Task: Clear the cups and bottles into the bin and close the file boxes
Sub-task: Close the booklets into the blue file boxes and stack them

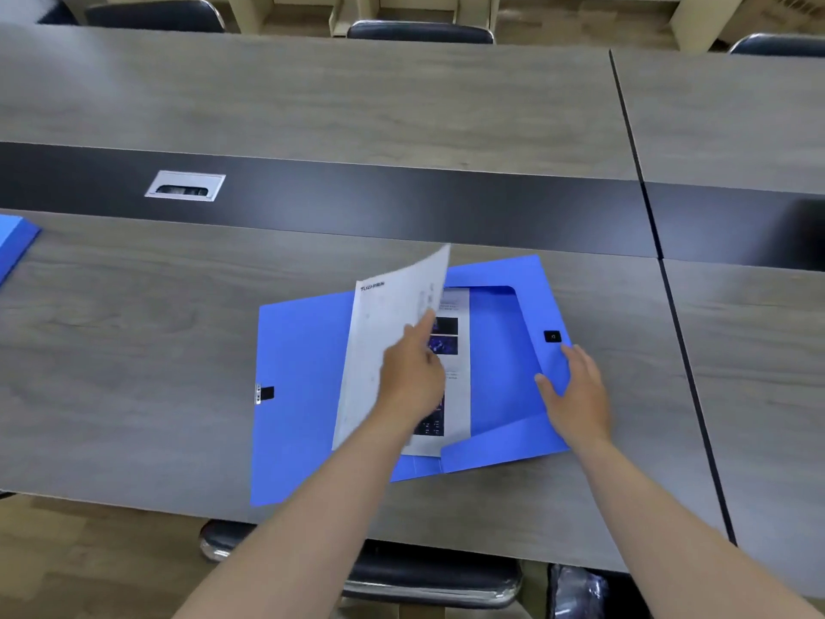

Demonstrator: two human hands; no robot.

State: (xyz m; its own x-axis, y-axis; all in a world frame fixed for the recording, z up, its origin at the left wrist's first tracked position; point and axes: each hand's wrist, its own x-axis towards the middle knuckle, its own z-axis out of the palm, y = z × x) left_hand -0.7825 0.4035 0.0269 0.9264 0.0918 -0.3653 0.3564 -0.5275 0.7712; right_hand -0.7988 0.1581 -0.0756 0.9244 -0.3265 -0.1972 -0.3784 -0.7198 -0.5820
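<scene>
A blue file box [301, 373] lies open on the grey table [134, 350], its lid spread out to the left. Inside lies a printed booklet [460, 395]. My left hand [413, 377] holds the booklet's white top sheet [388, 332], lifted and curled up over the box. My right hand [578, 395] rests flat on the box's right flap, just below its black clasp [552, 336], fingers spread. No cups or bottles are in view.
A second blue file box [13, 243] shows at the left edge. A dark strip with a silver cable port [185, 186] runs across the table. Black chairs [419, 31] stand at the far side, one chair [428, 574] below the near edge beside a black bag [576, 591].
</scene>
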